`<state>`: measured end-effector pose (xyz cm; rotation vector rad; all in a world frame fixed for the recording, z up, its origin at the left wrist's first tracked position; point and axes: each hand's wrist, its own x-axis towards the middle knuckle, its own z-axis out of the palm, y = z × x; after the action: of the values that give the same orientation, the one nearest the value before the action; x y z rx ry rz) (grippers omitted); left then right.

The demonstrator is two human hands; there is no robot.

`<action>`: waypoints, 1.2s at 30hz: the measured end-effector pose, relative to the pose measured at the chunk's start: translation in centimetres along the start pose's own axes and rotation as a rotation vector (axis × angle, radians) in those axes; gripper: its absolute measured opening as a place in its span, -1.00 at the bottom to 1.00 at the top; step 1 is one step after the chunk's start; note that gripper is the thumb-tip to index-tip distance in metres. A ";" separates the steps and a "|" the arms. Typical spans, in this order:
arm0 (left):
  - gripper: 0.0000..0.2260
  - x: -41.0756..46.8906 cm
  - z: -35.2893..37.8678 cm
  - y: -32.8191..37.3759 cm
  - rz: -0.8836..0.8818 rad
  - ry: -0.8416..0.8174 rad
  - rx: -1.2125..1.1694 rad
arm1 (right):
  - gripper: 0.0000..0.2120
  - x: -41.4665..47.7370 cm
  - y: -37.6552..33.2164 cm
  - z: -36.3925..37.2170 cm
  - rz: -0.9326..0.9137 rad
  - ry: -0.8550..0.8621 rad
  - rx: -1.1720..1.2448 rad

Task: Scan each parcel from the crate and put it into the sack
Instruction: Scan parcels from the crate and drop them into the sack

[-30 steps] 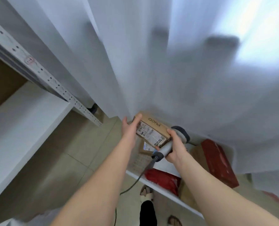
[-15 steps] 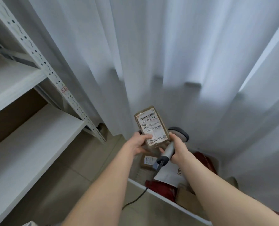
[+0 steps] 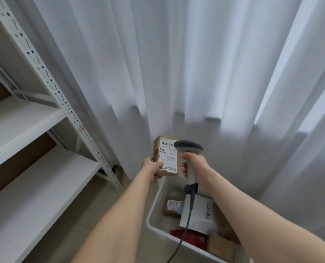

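My left hand (image 3: 152,168) grips a small brown cardboard parcel (image 3: 165,155) by its lower left corner, upright, with its white barcode label facing me. My right hand (image 3: 194,166) grips the handle of a grey corded barcode scanner (image 3: 189,149); the scanner's head sits at the label's upper right edge. Both are held above the white crate (image 3: 154,223), which holds a small brown box (image 3: 172,206), a white mailer (image 3: 201,215), a red bag (image 3: 191,238) and another brown box (image 3: 221,245). No sack is in view.
A white metal shelving unit (image 3: 43,130) with perforated uprights fills the left side. White curtains (image 3: 195,73) hang behind the crate. Beige floor tiles (image 3: 100,205) lie between shelf and crate. The scanner cable (image 3: 186,224) hangs down over the crate.
The parcel has been raised and turned upright with its label towards me. The scanner has come up beside the label. The view has tilted upward.
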<state>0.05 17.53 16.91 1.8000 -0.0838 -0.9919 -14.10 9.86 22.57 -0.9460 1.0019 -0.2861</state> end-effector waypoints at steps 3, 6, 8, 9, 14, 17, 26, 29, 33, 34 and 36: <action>-0.66 -0.2 0.0 0.3 0.009 0.011 0.008 | -0.92 -0.9 -0.7 0.2 0.007 -0.004 -0.018; -0.69 -0.3 -0.1 0.5 0.001 0.015 0.004 | -0.96 -1.3 -1.3 0.2 0.004 0.013 0.004; -0.70 -0.2 -0.2 0.5 -0.002 0.016 0.014 | -0.97 -1.4 -1.6 0.0 0.003 0.013 0.010; -0.71 -0.3 -0.3 0.6 -0.005 0.015 0.017 | -0.96 -1.5 -1.7 -0.1 0.004 0.010 0.006; -0.72 -0.5 -0.6 1.0 0.000 0.016 0.011 | -0.97 -1.7 -2.6 -0.2 0.000 -0.021 -0.041; -0.73 -0.6 -0.7 1.1 0.003 0.009 0.022 | -0.93 -1.7 -3.1 0.1 -0.010 -0.035 -0.075; -0.73 -0.6 -1.5 1.4 0.000 0.008 0.028 | -0.90 -1.9 -3.7 1.1 -0.024 -0.052 -0.124; -0.73 -0.5 -1.6 1.3 -0.005 0.005 0.034 | -0.89 -2.0 -3.8 1.4 -0.019 -0.058 -0.133; -0.72 -0.4 -1.7 1.2 -0.009 0.001 0.036 | -0.91 -2.2 -3.9 1.9 -0.014 -0.069 -0.151; -0.72 -0.4 -1.8 1.2 -0.010 0.002 0.036 | -0.92 -2.3 -4.0 2.0 -0.013 -0.071 -0.152; -0.73 -0.4 -1.9 1.2 -0.010 0.003 0.036 | -0.91 -2.3 -4.0 2.2 -0.012 -0.081 -0.151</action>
<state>1.50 18.60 18.31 1.8362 -0.0910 -1.0008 -12.78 10.10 27.51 -1.0927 0.9529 -0.1824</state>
